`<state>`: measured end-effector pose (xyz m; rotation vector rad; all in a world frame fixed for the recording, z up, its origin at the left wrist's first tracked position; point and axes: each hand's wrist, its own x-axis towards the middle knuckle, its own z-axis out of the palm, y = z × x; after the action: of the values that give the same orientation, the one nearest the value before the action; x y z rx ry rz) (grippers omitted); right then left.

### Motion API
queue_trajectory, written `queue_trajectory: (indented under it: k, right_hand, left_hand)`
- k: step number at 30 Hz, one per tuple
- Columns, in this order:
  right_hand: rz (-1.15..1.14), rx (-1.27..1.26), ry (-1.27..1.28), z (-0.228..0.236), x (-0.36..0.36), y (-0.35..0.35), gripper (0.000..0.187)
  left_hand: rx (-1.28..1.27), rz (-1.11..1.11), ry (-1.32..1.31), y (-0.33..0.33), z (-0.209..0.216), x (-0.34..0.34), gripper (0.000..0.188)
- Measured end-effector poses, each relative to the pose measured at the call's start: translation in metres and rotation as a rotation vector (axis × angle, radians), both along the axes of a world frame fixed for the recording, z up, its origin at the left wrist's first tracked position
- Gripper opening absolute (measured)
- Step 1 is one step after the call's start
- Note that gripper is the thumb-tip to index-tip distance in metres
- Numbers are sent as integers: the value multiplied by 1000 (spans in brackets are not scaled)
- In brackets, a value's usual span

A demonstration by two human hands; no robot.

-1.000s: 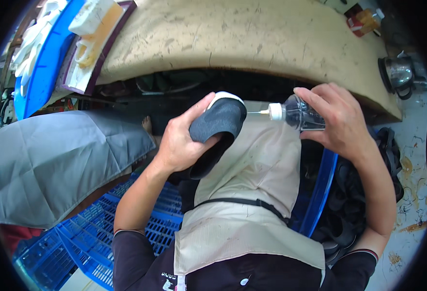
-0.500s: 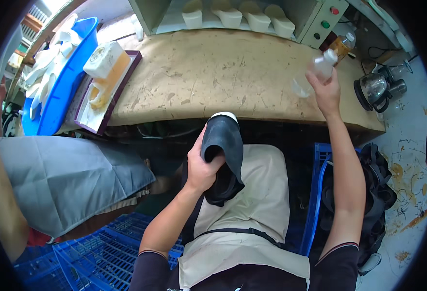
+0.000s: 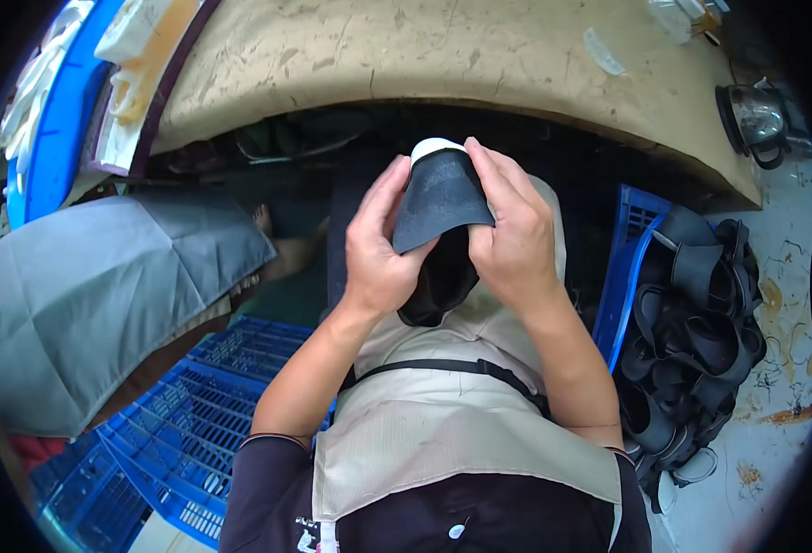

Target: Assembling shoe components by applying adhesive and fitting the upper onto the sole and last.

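Over my lap I hold a black shoe upper (image 3: 447, 194) with a white toe end (image 3: 436, 146) pointing away from me. My left hand (image 3: 383, 235) grips its left side, and my right hand (image 3: 515, 221) presses along its right side with the fingertips near the white end. Both thumbs tuck under the raised edge of the upper's opening. Below the hands hangs the dark rear part of the upper (image 3: 433, 290), its inside in shadow.
Ahead stands a brown-covered bench (image 3: 406, 55), with a clear scrap (image 3: 604, 52) and a glass pot (image 3: 756, 120) at right. A blue crate (image 3: 620, 286) and heaped black uppers (image 3: 692, 323) are on my right. At left are blue crates (image 3: 212, 405) and a person's grey apron (image 3: 111, 286).
My right hand has let go of the small clear bottle at the bench and come back to the shoe upper. The upper is now held in both hands, and the view has tilted down.
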<state>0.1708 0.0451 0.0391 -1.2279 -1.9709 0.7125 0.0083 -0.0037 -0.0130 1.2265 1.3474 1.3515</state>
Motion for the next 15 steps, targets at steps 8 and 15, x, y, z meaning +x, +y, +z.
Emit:
queue_trajectory:
  k: [8,15]
  right_hand:
    - [83,69,15,4,-9,-17,61]
    - [176,122,63,-8,-9,-21,48]
  left_hand:
    - [314,-144,587,-4,51,-38,73]
    - [388,-227,695,-17,43,-62,62]
